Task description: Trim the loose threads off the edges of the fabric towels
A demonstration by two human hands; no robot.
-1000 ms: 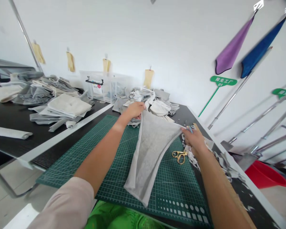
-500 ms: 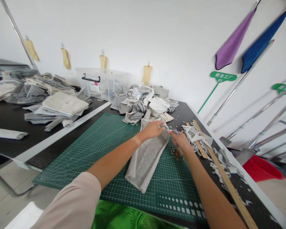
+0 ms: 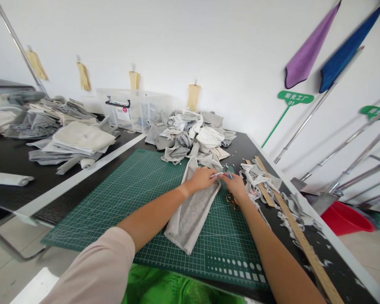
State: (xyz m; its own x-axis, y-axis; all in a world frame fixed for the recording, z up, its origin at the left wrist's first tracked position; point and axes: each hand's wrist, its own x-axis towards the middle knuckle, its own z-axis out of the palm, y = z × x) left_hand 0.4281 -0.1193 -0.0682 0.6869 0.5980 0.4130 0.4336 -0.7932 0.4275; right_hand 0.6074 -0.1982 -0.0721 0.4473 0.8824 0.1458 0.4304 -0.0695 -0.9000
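A long piece of light grey cloth [image 3: 194, 215] lies on the green cutting mat [image 3: 114, 207], its far end bunched under my hands. My left hand [image 3: 203, 178] is closed on that cloth, pinching its edge near the top right. Close beside it, my right hand [image 3: 234, 185] is closed around a small blue-handled tool [image 3: 229, 173] with a metal tip; its kind is not clear. A thin whitish edge of cloth stretches between both hands, and the right fingertips touch it. Scissors with orange-gold handles [image 3: 232, 201] lie just below the right hand.
A heap of grey and white cloth pieces [image 3: 193, 133] sits behind the mat. Folded cloth stacks [image 3: 82, 137] and a clear plastic box [image 3: 126, 112] stand to the left. Fabric scraps [image 3: 256, 177] and wooden rulers [image 3: 297, 232] line the right edge. A red bucket [image 3: 348, 217] stands beyond.
Both hands have drawn slightly nearer, and a whitish strip of cloth edge now shows stretched between them. The blue-handled tool points more upward. The whole view has shifted slightly.
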